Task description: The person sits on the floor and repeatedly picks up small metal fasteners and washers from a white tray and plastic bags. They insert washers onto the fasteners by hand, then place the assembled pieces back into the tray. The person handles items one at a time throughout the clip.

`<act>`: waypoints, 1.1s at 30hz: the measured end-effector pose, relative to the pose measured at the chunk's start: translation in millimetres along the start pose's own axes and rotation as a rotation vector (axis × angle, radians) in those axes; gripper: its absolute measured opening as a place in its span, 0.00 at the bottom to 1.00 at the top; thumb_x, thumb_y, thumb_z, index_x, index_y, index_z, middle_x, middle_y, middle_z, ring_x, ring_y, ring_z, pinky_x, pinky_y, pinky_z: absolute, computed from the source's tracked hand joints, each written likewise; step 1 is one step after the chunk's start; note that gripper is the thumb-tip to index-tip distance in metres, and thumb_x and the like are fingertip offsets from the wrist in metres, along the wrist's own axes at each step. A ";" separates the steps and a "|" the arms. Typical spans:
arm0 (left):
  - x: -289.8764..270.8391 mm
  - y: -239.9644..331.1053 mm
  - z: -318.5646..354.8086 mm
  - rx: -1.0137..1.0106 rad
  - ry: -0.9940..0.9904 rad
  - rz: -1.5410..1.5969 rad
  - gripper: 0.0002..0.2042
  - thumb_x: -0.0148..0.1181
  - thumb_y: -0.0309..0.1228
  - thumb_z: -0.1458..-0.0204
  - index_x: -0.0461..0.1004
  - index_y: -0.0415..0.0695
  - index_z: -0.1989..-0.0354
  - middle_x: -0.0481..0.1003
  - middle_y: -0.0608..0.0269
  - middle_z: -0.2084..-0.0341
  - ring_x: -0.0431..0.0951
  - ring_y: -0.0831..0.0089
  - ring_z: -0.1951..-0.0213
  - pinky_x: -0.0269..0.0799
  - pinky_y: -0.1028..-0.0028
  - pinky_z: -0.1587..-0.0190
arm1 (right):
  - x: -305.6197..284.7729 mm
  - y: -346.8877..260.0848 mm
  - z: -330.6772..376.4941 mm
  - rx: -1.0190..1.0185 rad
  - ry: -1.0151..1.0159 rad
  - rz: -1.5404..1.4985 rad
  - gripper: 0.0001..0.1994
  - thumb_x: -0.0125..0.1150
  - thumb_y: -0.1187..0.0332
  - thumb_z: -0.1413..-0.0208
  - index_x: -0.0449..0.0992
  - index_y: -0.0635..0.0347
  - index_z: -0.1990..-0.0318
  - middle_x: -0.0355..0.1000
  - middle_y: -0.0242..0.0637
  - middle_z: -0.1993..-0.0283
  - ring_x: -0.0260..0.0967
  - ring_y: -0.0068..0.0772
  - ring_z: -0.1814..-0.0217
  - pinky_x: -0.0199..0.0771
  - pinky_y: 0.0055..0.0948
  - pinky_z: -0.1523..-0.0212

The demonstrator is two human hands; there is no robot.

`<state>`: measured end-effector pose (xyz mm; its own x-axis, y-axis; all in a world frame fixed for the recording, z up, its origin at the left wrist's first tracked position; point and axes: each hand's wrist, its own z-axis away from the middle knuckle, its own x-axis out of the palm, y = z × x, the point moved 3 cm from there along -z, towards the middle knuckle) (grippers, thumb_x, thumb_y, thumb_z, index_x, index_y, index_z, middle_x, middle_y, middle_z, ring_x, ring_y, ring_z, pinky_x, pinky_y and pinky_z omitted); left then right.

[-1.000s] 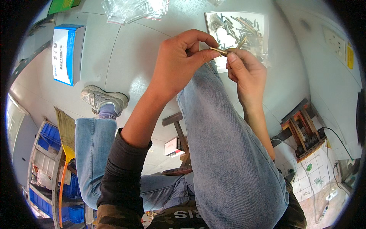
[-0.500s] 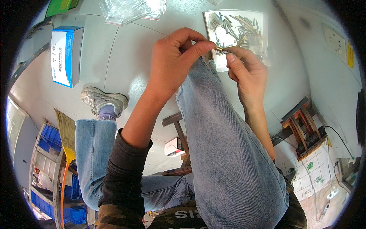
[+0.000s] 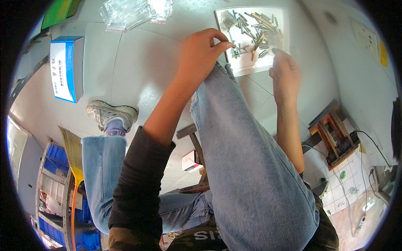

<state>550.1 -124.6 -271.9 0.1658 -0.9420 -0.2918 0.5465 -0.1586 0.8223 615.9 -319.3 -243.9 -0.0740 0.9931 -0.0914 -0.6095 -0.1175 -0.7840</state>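
Observation:
My left hand (image 3: 204,55) hovers over my raised right knee (image 3: 234,125) in blue jeans, thumb and forefinger pinched on a small metal piece that barely shows. My right hand (image 3: 285,72) reaches forward, its fingertips at the near edge of a white sheet (image 3: 247,69) on the floor. On that sheet lie several small metal pins and tubes (image 3: 253,29), silver and brass coloured. The right hand's fingers point down at them, and I see nothing in them.
A blue and white box (image 3: 66,69) lies on the grey floor at the left, with clear plastic bags (image 3: 136,10) behind it. My left foot in a pale sneaker (image 3: 111,115) rests on the floor. A wooden frame (image 3: 333,136) stands at the right, a broom (image 3: 74,159) lower left.
The two hands were together over the knee on a thin brass piece. They have separated: my right hand moved forward to the sheet of pins, and my left hand stayed pinched.

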 end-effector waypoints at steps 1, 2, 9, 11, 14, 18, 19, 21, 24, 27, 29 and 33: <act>10.7 -5.7 -9.5 0.035 -0.019 -0.039 0.08 0.59 0.35 0.59 0.75 0.44 0.75 0.70 0.62 0.85 0.70 0.69 0.78 0.63 0.70 0.75 | -10.1 5.6 -3.7 0.043 0.085 0.008 0.09 0.57 0.69 0.51 0.72 0.68 0.67 0.60 0.26 0.80 0.49 0.14 0.83 0.50 0.15 0.83; 21.6 -12.3 -17.7 0.037 -0.060 -0.091 0.08 0.58 0.36 0.60 0.75 0.45 0.75 0.71 0.60 0.84 0.72 0.65 0.76 0.65 0.67 0.72 | -15.0 11.0 -5.2 0.048 0.055 -0.004 0.09 0.58 0.69 0.51 0.72 0.67 0.68 0.59 0.26 0.80 0.49 0.14 0.83 0.50 0.15 0.83; 74.3 -38.3 -40.9 0.095 -0.202 -0.371 0.08 0.57 0.35 0.59 0.76 0.46 0.72 0.75 0.54 0.75 0.74 0.58 0.70 0.69 0.65 0.65 | -22.1 35.1 -5.2 0.186 0.050 0.087 0.08 0.55 0.68 0.51 0.71 0.63 0.69 0.51 0.21 0.82 0.44 0.13 0.82 0.47 0.17 0.80; 82.2 -41.9 -40.1 0.062 -0.241 -0.416 0.08 0.56 0.34 0.58 0.77 0.47 0.71 0.75 0.54 0.74 0.74 0.58 0.69 0.69 0.65 0.65 | -17.8 38.5 -5.8 0.178 0.017 0.079 0.08 0.56 0.68 0.51 0.71 0.63 0.68 0.51 0.21 0.82 0.43 0.13 0.82 0.47 0.17 0.80; 89.9 -47.9 -41.2 0.023 -0.279 -0.486 0.07 0.55 0.34 0.57 0.77 0.47 0.71 0.75 0.54 0.74 0.75 0.58 0.68 0.69 0.64 0.64 | -14.7 46.1 -5.9 0.211 0.014 0.066 0.10 0.58 0.66 0.51 0.71 0.65 0.67 0.52 0.21 0.82 0.43 0.13 0.83 0.45 0.16 0.82; 98.9 -56.5 -39.0 -0.007 -0.347 -0.665 0.09 0.53 0.34 0.55 0.76 0.48 0.67 0.75 0.54 0.71 0.75 0.59 0.67 0.69 0.65 0.64 | -16.7 54.2 -4.2 0.225 0.009 0.000 0.07 0.59 0.70 0.53 0.73 0.66 0.69 0.60 0.24 0.82 0.49 0.12 0.85 0.48 0.15 0.85; 100.1 -56.7 -37.9 0.011 -0.340 -0.703 0.09 0.53 0.34 0.55 0.76 0.48 0.66 0.75 0.54 0.70 0.75 0.59 0.66 0.69 0.64 0.63 | -17.9 55.4 -4.0 0.237 0.015 0.000 0.07 0.59 0.70 0.53 0.73 0.66 0.69 0.60 0.24 0.82 0.49 0.12 0.85 0.47 0.15 0.85; 97.9 -54.4 -37.3 0.046 -0.293 -0.657 0.10 0.53 0.35 0.54 0.75 0.49 0.64 0.75 0.54 0.68 0.75 0.59 0.65 0.69 0.64 0.63 | -18.4 56.5 -4.3 0.227 0.002 0.007 0.07 0.59 0.70 0.53 0.72 0.66 0.69 0.60 0.24 0.82 0.48 0.12 0.85 0.47 0.15 0.85; 78.5 -45.6 -29.0 0.063 -0.160 -0.377 0.10 0.53 0.34 0.53 0.75 0.47 0.63 0.74 0.53 0.70 0.75 0.61 0.68 0.69 0.67 0.65 | -14.3 57.3 -1.9 0.248 -0.010 -0.013 0.08 0.58 0.70 0.52 0.72 0.66 0.69 0.60 0.23 0.82 0.48 0.12 0.85 0.46 0.14 0.85; 48.8 -34.6 -13.8 0.008 -0.099 -0.058 0.10 0.56 0.32 0.55 0.75 0.43 0.65 0.73 0.52 0.77 0.73 0.68 0.76 0.67 0.74 0.73 | 0.4 57.6 5.8 0.319 -0.106 -0.116 0.07 0.57 0.69 0.51 0.72 0.65 0.68 0.58 0.23 0.82 0.46 0.12 0.85 0.45 0.14 0.85; 33.6 -26.3 3.4 -0.032 -0.199 0.125 0.11 0.59 0.31 0.55 0.75 0.42 0.63 0.73 0.59 0.81 0.70 0.76 0.79 0.64 0.78 0.75 | 15.3 56.5 14.2 0.407 -0.243 -0.262 0.07 0.55 0.69 0.49 0.71 0.64 0.67 0.56 0.23 0.82 0.43 0.12 0.85 0.44 0.14 0.86; 19.0 -9.0 32.4 -0.022 -0.091 0.418 0.09 0.58 0.25 0.56 0.75 0.40 0.64 0.70 0.68 0.82 0.65 0.83 0.79 0.61 0.83 0.76 | 42.5 49.0 28.4 0.487 -0.443 -0.369 0.07 0.54 0.70 0.48 0.72 0.64 0.66 0.57 0.21 0.83 0.46 0.10 0.85 0.43 0.14 0.86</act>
<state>521.7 -150.7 -269.1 0.3046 -0.9462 0.1094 0.4649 0.2479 0.8499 560.5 -282.9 -268.8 -0.0453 0.8863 0.4608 -0.9288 0.1325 -0.3461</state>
